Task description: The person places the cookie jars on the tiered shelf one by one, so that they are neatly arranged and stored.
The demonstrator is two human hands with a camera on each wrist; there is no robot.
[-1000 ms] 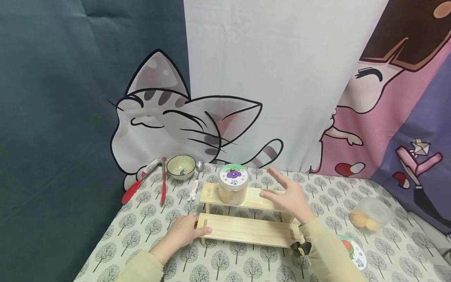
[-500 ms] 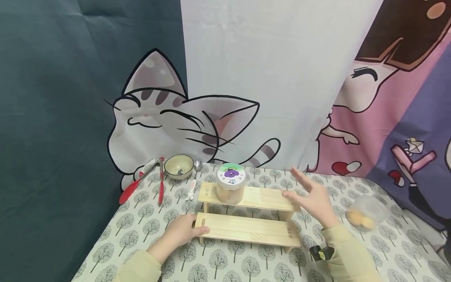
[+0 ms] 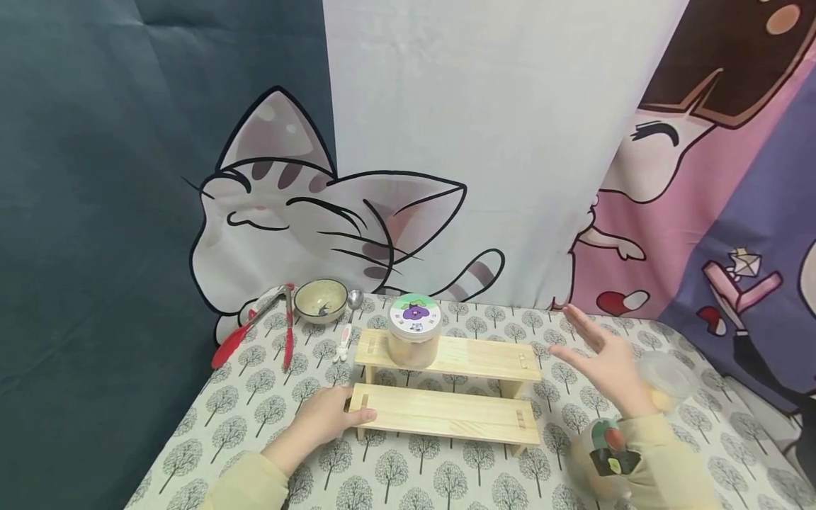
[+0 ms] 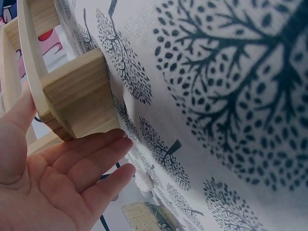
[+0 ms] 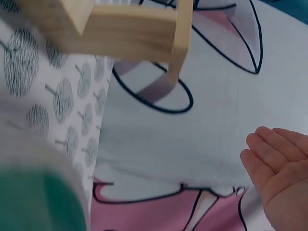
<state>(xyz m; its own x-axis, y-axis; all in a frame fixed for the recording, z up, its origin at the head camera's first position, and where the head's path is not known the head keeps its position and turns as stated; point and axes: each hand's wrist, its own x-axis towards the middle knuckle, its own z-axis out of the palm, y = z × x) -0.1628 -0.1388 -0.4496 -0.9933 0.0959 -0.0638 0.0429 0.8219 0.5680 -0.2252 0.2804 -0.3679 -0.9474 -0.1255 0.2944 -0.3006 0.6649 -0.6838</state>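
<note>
A two-tier wooden shelf (image 3: pixel 446 411) stands on the tree-print cloth. At its left end, my left hand (image 3: pixel 328 414) holds the lower board, thumb over the top and fingers along the side support. In the left wrist view the fingers of that left hand (image 4: pixel 82 178) lie nearly straight beside the wood. On the upper board sits a clear jar (image 3: pixel 414 347) with a purple-vegetable picture on its lid. To the right of the shelf, my right hand (image 3: pixel 612 368) is raised, fingers extended and thumb apart, holding nothing. Below its wrist stands another jar (image 3: pixel 589 471), partly hidden by the wrist strap.
At the back left lie red-handled tongs (image 3: pixel 288 333), a bowl (image 3: pixel 321 302) and a spoon (image 3: pixel 344 336) with a rabbit handle. A clear tub (image 3: pixel 676 372) with yellowish contents sits at right, partly behind the right hand. A printed curtain (image 3: pixel 408 106) hangs behind the table.
My right hand has moved right, from over the upper board to beyond the shelf's right end. My left hand keeps its place on the shelf. The view has shifted slightly.
</note>
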